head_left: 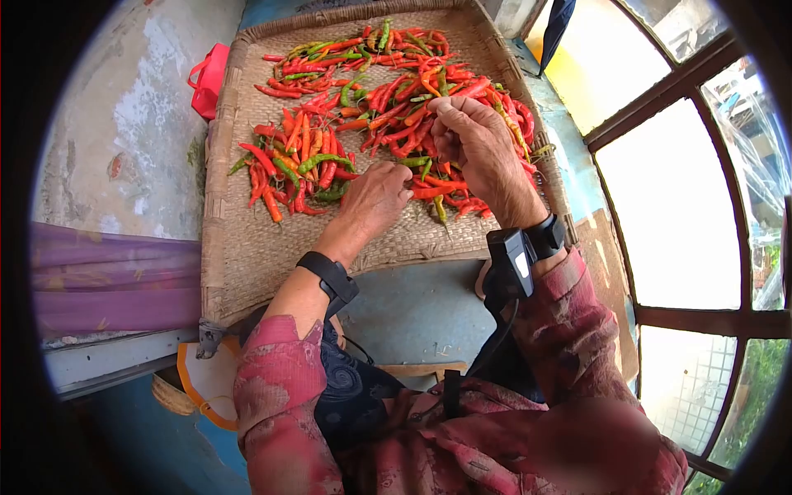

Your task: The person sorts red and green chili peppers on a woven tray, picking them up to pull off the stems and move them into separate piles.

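Red, orange and green chili peppers (pixel 318 153) lie in loose heaps on a large woven bamboo tray (pixel 272 247). Over the right-hand heap, my right hand (pixel 477 144) is closed, thumb and forefinger pinched at what appears to be a chili pepper (pixel 442 82). My left hand (pixel 375 202) hovers low at the near side of the heaps, its fingers curled inward. A green chili pepper (pixel 414 162) lies just beyond its fingertips. Whatever the left fingers hold, if anything, is hidden. Both wrists wear black straps, and the right one carries a small device (pixel 520 260).
Windows with brown frames (pixel 689 82) run along the right. At left are a worn wall (pixel 124 124), a pink plastic container (pixel 212 81) and a purple cloth (pixel 115 280). A dark folded umbrella (pixel 557 33) hangs at the upper right.
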Demonstrator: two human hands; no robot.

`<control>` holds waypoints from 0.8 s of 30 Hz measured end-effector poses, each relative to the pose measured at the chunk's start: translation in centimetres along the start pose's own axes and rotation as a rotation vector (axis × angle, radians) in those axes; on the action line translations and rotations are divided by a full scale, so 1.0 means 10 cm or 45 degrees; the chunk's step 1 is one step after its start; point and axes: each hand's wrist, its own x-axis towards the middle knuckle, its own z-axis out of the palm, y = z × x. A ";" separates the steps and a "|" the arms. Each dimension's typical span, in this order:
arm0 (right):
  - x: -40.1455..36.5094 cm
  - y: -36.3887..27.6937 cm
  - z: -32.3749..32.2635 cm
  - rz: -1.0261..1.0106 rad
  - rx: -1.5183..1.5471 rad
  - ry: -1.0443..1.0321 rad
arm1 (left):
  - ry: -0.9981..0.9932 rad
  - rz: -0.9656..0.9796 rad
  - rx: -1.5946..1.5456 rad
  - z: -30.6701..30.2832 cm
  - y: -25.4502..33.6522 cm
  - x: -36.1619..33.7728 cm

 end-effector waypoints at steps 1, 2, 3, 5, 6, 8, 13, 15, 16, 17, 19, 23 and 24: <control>0.01 0.01 0.00 -0.001 0.002 0.004 | 0.054 0.080 0.068 0.11 0.05 -0.01; 0.01 0.01 0.01 0.001 0.002 0.004 | 0.108 0.161 0.135 0.20 0.08 0.00; 0.01 0.01 0.02 0.003 0.018 0.014 | 0.109 0.160 0.135 0.26 0.10 0.02; 0.02 0.01 0.03 0.000 0.029 0.021 | 0.040 0.045 0.224 0.36 0.11 0.09; 0.03 0.01 0.02 -0.006 0.041 -0.001 | 0.071 0.067 0.240 0.38 0.11 0.12; 0.03 0.00 0.02 -0.006 0.061 -0.015 | 0.068 0.110 0.259 0.41 0.08 0.15; 0.04 -0.04 -0.05 -0.017 0.064 0.009 | 0.066 0.218 0.305 0.26 0.04 0.14; 0.04 -0.06 -0.08 -0.020 0.029 0.009 | 0.148 0.048 0.156 0.06 0.05 0.12; 0.03 -0.09 -0.08 -0.004 0.030 0.059 | 0.240 -0.031 0.093 -0.10 0.07 0.11; 0.03 -0.10 -0.09 -0.013 0.037 0.059 | 0.241 -0.024 0.102 -0.23 0.04 0.10; 0.06 -0.12 -0.16 -0.050 -0.066 0.089 | 0.423 -0.290 -0.167 -0.47 -0.11 0.09; 0.26 0.02 -0.34 -0.539 -0.929 0.322 | 0.678 -0.433 -0.137 -0.72 -0.54 -0.02; 0.26 0.00 -0.34 -0.543 -1.080 0.320 | 0.690 -0.513 -0.056 -0.78 -0.60 -0.05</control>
